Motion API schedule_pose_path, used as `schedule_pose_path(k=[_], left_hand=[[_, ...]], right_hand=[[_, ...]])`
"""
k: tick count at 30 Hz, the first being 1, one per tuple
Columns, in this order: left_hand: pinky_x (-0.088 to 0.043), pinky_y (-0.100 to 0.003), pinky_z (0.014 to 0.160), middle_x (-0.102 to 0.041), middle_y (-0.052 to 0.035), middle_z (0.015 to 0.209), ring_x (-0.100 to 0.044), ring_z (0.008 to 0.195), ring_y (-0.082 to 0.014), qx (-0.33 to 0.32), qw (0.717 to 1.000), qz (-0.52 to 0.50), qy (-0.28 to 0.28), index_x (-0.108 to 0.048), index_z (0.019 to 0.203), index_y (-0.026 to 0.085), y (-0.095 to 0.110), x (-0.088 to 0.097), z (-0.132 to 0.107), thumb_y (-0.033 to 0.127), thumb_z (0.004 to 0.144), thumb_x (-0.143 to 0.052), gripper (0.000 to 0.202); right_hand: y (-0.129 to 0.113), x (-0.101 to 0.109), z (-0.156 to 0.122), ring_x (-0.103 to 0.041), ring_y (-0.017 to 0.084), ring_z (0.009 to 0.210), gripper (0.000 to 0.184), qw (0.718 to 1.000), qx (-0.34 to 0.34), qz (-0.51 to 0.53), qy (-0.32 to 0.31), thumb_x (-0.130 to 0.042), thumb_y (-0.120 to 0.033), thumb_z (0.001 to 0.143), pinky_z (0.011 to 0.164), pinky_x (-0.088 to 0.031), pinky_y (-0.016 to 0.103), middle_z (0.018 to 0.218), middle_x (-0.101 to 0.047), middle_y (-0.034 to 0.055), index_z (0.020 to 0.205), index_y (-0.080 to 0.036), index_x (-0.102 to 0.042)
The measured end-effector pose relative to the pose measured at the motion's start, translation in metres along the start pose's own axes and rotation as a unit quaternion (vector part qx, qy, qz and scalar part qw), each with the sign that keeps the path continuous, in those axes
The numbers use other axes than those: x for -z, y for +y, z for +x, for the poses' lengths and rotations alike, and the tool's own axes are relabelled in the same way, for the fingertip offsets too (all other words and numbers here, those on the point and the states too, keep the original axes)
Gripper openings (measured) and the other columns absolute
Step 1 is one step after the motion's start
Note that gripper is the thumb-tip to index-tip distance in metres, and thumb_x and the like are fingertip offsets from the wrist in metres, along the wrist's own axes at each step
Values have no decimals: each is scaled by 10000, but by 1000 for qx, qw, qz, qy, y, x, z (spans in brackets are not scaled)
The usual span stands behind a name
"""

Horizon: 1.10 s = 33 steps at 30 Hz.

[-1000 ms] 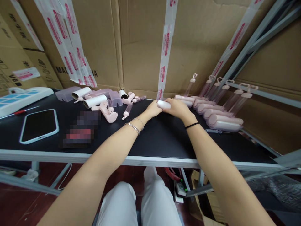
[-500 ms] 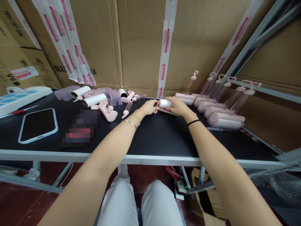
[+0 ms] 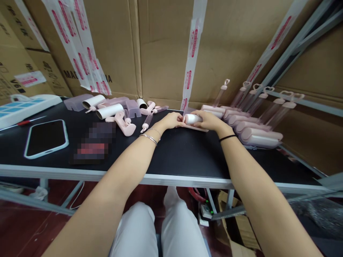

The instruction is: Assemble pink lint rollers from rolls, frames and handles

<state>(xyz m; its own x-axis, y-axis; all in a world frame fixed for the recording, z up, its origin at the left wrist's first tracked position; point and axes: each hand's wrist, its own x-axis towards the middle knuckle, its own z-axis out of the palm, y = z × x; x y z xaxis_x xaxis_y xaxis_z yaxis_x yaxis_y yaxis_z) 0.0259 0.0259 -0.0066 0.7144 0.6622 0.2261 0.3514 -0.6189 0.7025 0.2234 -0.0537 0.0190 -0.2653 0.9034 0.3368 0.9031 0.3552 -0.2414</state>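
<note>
At the back middle of the table, a white lint roll [image 3: 194,119] lies between my hands, set in or against a pink holder [image 3: 197,127] whose edge shows beneath it. My left hand [image 3: 173,120] pinches the holder's left end. On the roll's right side, the fingers of my right hand [image 3: 209,120] are wrapped over it. Part of a translucent cover [image 3: 188,111] stands up just behind the roll. My fingers hide how these parts join.
Several pink lint rollers [image 3: 261,137] with upright clear handles stand in a row to the right. Leftward lie loose white rolls [image 3: 109,111], translucent covers [image 3: 77,102], a pink handle part [image 3: 124,123], a phone [image 3: 46,138] and a blue-and-white case [image 3: 29,109]. Cardboard [image 3: 160,53] walls the back.
The view has shifted slightly. Between my hands, more of the pink holder shows below the white roll, and the translucent cover behind it is now visible. Both hands keep their hold.
</note>
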Motion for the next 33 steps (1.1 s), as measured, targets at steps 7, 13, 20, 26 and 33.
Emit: schedule_pose_path(k=[7, 13, 20, 26, 33], left_hand=[[-466, -243, 644, -691, -62, 863, -608, 686, -117, -4, 1000, -23, -2, -642, 917, 120, 0, 0, -2, 232, 690, -724, 265], [-468, -251, 604, -667, -49, 779, -582, 610, -108, 3, 1000, -19, 7, -623, 842, 124, 0, -2, 0, 297, 704, -717, 240], [-471, -270, 652, -639, -16, 720, -571, 599, -113, -16, 1000, 8, 14, -627, 772, 133, 0, -3, 1, 232, 686, -711, 155], [-451, -345, 884, -664, -100, 1068, -619, 947, -214, -41, 999, 27, 19, -589, 1137, 127, 3, -8, 0, 283, 675, -728, 508], [-373, -361, 1007, -574, -120, 1286, -537, 1153, -250, -95, 989, 48, 106, -487, 1294, 141, 18, -7, -2, 317, 683, -738, 683]], right_hand=[[-8, 7, -1, -613, 247, 967, 492, 999, -13, -27, -15, -659, -177, 651, 853, -447, 326, 1103, -674, 76, 1141, -154, -623], [-9, 10, 1, -585, 291, 1002, 473, 993, 21, -120, 12, -656, -210, 685, 875, -429, 377, 1089, -656, 131, 1151, -134, -626], [-7, 7, 2, -597, 280, 1002, 461, 991, 41, -125, 3, -655, -203, 708, 876, -431, 361, 1111, -661, 127, 1162, -134, -618], [-9, 4, 4, -598, 298, 1020, 472, 992, 49, -113, 16, -659, -218, 713, 896, -438, 394, 1133, -660, 132, 1176, -136, -620], [-13, -7, 10, -537, 301, 1124, 535, 995, 59, -23, 74, -633, -147, 680, 980, -394, 450, 1221, -606, 116, 1211, -177, -574]])
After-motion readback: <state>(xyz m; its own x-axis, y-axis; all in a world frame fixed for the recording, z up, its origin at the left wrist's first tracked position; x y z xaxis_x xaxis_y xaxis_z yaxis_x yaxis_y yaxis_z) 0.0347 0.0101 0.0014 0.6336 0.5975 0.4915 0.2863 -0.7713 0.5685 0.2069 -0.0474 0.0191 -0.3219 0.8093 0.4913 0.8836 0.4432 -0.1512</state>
